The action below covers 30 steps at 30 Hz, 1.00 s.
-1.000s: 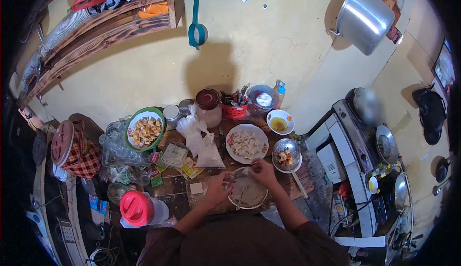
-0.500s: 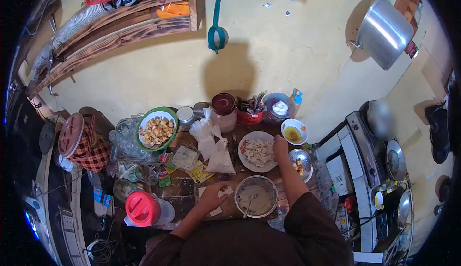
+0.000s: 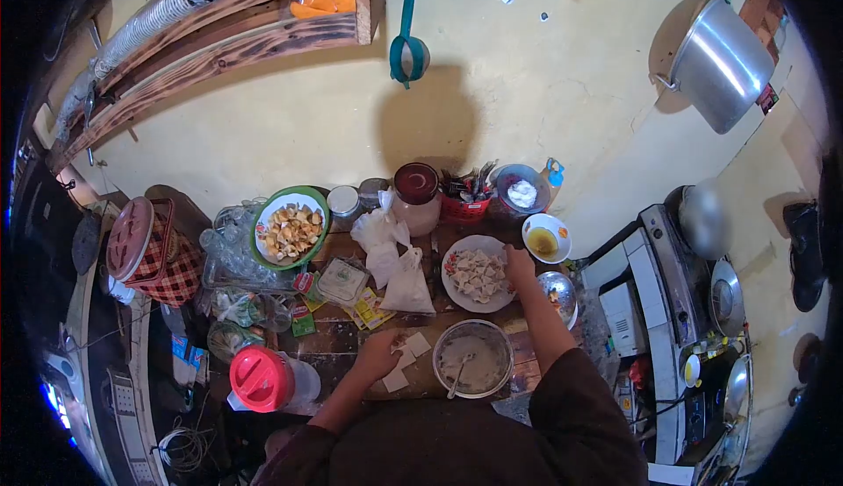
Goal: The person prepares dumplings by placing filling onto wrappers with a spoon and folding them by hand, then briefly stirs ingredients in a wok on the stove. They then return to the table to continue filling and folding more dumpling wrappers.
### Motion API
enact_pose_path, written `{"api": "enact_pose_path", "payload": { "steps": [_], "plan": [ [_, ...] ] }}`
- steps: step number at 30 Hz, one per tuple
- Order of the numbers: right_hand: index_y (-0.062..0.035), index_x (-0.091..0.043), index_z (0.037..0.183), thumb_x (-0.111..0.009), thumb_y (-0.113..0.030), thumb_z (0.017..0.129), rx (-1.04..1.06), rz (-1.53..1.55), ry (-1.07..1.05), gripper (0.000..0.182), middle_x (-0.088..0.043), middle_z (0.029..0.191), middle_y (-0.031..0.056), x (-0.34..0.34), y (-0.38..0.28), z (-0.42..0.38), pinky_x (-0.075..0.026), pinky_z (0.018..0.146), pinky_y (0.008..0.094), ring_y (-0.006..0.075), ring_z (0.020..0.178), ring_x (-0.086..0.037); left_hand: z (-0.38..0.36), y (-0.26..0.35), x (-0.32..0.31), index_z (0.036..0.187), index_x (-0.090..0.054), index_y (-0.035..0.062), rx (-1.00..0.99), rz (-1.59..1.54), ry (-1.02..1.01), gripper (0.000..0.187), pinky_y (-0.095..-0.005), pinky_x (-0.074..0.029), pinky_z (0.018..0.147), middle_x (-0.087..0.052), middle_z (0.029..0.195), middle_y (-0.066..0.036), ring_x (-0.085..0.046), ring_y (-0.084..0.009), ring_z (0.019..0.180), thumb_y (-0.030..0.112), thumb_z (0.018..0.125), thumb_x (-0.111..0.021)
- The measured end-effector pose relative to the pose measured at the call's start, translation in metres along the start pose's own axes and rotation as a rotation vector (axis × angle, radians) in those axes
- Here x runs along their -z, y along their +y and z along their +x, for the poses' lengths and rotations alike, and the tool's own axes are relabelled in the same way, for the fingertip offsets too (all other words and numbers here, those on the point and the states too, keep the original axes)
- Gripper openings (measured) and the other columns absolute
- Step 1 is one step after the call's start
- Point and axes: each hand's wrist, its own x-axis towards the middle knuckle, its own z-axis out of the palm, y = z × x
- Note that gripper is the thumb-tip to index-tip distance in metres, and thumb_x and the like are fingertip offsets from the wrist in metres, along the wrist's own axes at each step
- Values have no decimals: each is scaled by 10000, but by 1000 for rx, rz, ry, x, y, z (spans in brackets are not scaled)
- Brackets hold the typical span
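Note:
My left hand (image 3: 378, 355) rests low over the wooden board, at the left edge of several pale square wrappers (image 3: 417, 344). Its fingers look loosely extended, with nothing visible in them. My right hand (image 3: 520, 268) is at the right rim of a white plate (image 3: 453, 296) heaped with folded dumplings (image 3: 479, 275). Those fingers are bent together over the plate's edge, and what they hold, if anything, is hidden. Between my arms stands a bowl of pale filling (image 3: 473, 359) with a spoon (image 3: 458, 374) leaning in it.
A small bowl of yellow liquid (image 3: 542, 241) and a metal bowl (image 3: 566, 286) sit by my right arm. Flour bags (image 3: 407, 288), a green-rimmed bowl of brown pieces (image 3: 321, 244) and a red-lidded jug (image 3: 262, 379) stand leftward. A stove (image 3: 672, 258) is at right.
My left hand has drawn back to the left, uncovering more of the square wrappers. My right hand stays at the plate's right rim. The whole view has shifted slightly.

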Motion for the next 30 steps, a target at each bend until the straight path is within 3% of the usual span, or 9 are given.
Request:
{"api": "enact_pose_path", "payload": {
  "steps": [4,7,10,12,14,16,18,21,30],
  "plan": [
    [-122,-565,1078,-613,-69,716,47,-54,-53,369,-628,835,164,28,1,-5,-493,727,410,312,844,-612,3,-3,0,1050,-552,40,55,45,-24,368,-401,-461,789,-609,933,-164,-581,-331,909,80,694,-637],
    [-92,-595,1013,-659,-80,689,105,82,98,330,-635,895,127,44,4,-13,-493,718,402,301,842,-615,1,1,4,1043,-555,43,64,81,-27,374,-401,-463,788,-610,931,-162,-582,-330,909,94,684,-648],
    [-59,-612,954,-702,-80,639,54,385,117,328,-637,897,115,100,-25,-52,-493,704,384,289,822,-619,-2,8,3,1032,-555,42,126,142,-65,377,-399,-465,789,-611,933,-161,-583,-324,912,104,675,-656],
    [-46,-611,959,-714,-60,609,240,593,161,365,-638,886,130,100,-31,-88,-494,713,363,278,815,-621,-5,5,-4,1028,-554,41,167,165,-96,378,-397,-466,790,-611,938,-162,-584,-321,915,106,670,-658],
    [-47,-615,965,-694,-38,615,271,635,-30,359,-632,916,138,106,-48,-133,-493,730,352,267,809,-620,-7,-12,-23,1022,-552,47,94,276,-80,388,-402,-465,794,-596,965,-160,-562,-321,949,116,658,-668],
    [-52,-624,964,-677,-5,613,386,527,-220,358,-618,954,131,104,-64,-169,-487,764,358,281,877,-600,-7,-17,-39,1047,-545,43,57,306,-40,400,-408,-449,825,-576,987,-158,-536,-326,973,151,686,-679],
    [-86,-646,941,-676,-31,617,513,459,-239,330,-598,963,118,73,-66,-206,-469,808,368,295,940,-568,-5,-19,-53,1073,-539,40,21,338,-1,417,-414,-433,856,-557,1008,-156,-509,-331,997,185,713,-691],
    [-126,-666,903,-660,-68,650,574,360,-287,259,-578,960,106,58,-80,-240,-453,824,386,304,956,-546,3,-19,-65,981,-547,8,-101,434,167,390,-423,-466,778,-519,1005,-158,-501,-345,973,149,645,-687],
    [-113,-666,872,-612,-68,699,511,419,-186,186,-596,920,104,45,-77,-251,-460,792,391,305,923,-557,11,-29,-81,951,-534,-7,-21,419,89,378,-428,-467,766,-504,1001,-170,-497,-339,963,121,639,-703]
  ]
}}
